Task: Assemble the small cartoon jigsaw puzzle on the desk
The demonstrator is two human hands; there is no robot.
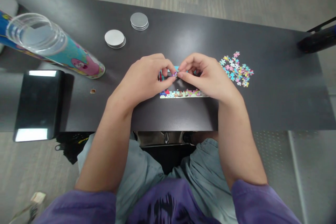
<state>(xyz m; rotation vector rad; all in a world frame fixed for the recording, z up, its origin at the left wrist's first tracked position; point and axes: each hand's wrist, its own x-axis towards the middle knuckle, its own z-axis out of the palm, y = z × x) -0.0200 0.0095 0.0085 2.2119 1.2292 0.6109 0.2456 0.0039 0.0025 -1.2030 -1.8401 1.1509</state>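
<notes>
My left hand [149, 77] and my right hand [203, 73] meet over the middle of the dark table. Between their fingertips is a small purple and white puzzle piece [175, 74], pinched from both sides. Below it lies a partly joined puzzle border [183, 93], its near edge a straight strip of joined pieces. The left and far sides of the border are partly covered by my fingers. Just right of my right hand, a loose heap of pastel puzzle pieces [236, 70] is spread on the table.
Two stacks of round discs, one white [114, 37] and one grey [139, 20], stand at the back left. A tall clear-topped colourful tube [78, 59] rises at the left, behind a black box-like object [39, 103]. A dark object [317, 42] juts in at the far right.
</notes>
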